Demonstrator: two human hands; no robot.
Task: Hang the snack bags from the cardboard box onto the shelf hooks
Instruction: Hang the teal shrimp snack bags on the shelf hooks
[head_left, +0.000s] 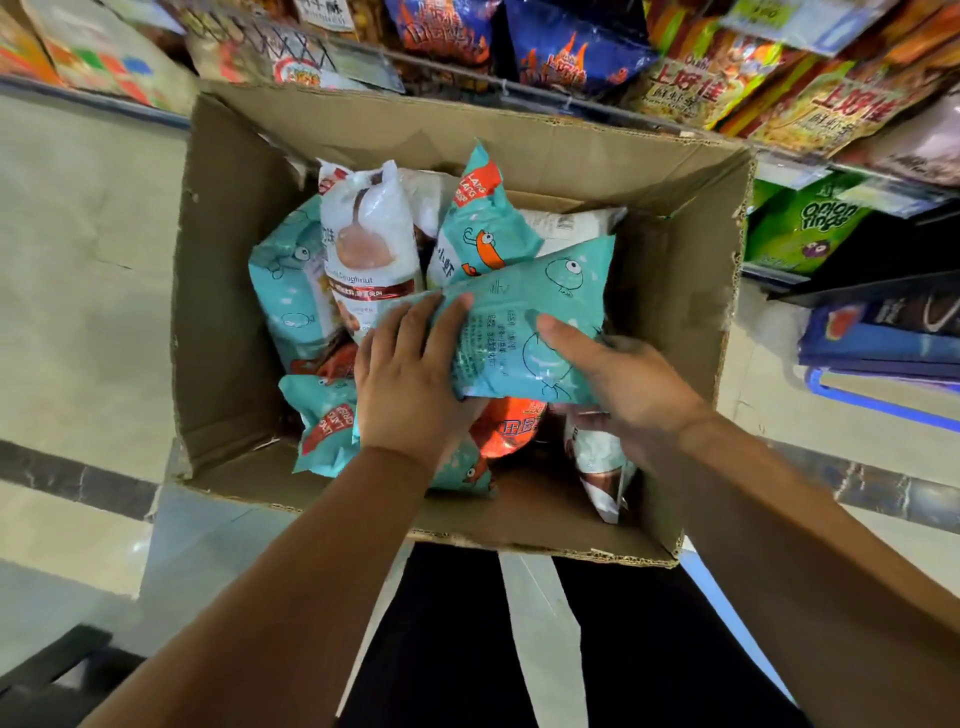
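Stock in hand: teal plastic snack bag printed with cartoon shrimp (524, 322), lying crosswise on top of the heap inside the open brown cardboard box (234, 312). Whether it is lifted clear of the bags below cannot be told. The box stands on the pale tiled floor (78, 260) against the shelving.

Left grip (410, 384), a bare hand: fingers spread over the bag's left end, thumb tucked beneath, grasping the bag.
Right grip (623, 384), a bare hand: thumb pressed on the bag's upper face, fingers under it, likewise grasping the bag.

Also in box: white doughnut bag with a brown-red band (369, 234), upright at far left; second teal bag with an orange shrimp (483, 228), upright beside it; orange bag (511, 421) under the held one; further teal and white bags around.

Shelving beyond the box: blue flame-printed bags (566, 52) hanging in a row; green onion-ring packets (810, 228) lower right. Hooks not discernible behind the stock.

Step, as judged: taking one bag out of the box; hanging not yet begun.

Next move calls for: lifting the bag clear, turning it upright with its hang-hole uppermost, finding a hook with room, and threading the hole over the tip.
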